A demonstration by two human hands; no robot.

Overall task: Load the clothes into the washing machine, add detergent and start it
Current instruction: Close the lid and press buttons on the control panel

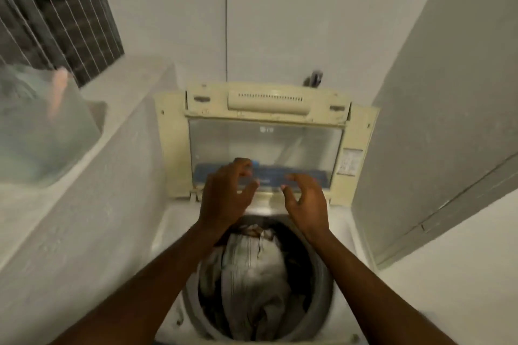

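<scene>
Clothes point(252, 274) already in the drum; both hands, left hand point(227, 193) and right hand point(305, 199), empty with fingers spread, hover by the raised lid point(266, 143), probably to shut it.

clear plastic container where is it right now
In the head view, the clear plastic container sits far left on the concrete ledge, below the barred window, left of the washing machine.

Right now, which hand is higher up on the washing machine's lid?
The left hand: its fingers reach the blue strip on the raised see-through lid, while the right hand sits lower.
</scene>
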